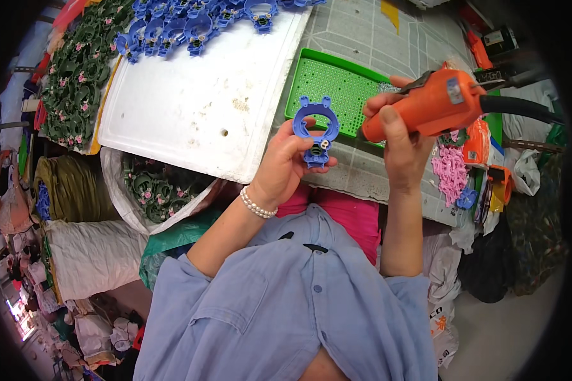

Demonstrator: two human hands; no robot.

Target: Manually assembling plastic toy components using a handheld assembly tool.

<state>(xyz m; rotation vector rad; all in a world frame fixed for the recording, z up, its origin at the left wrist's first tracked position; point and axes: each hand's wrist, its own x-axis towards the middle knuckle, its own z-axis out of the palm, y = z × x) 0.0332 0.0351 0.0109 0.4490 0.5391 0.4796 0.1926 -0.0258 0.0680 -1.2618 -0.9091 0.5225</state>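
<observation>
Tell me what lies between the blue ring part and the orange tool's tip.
Head view: nothing; only the green perforated tray shows behind the gap between blue ring part and orange tool.

Looking down the front of the person: a light blue button-up shirt [279,298], soft and crumpled, collar open at the top. There's a patch pocket [225,305] stitched on the chest, seams plainly showing. Sleeves are short, ending just above the elbows, loose cuffs on both sides. On the left wrist, a bracelet of small white pearl-like beads [256,204], one strand, snug. Below the collar, a strip of bright pink cloth [356,213] over the lap. Both forearms bare; the right wrist bare too.
</observation>
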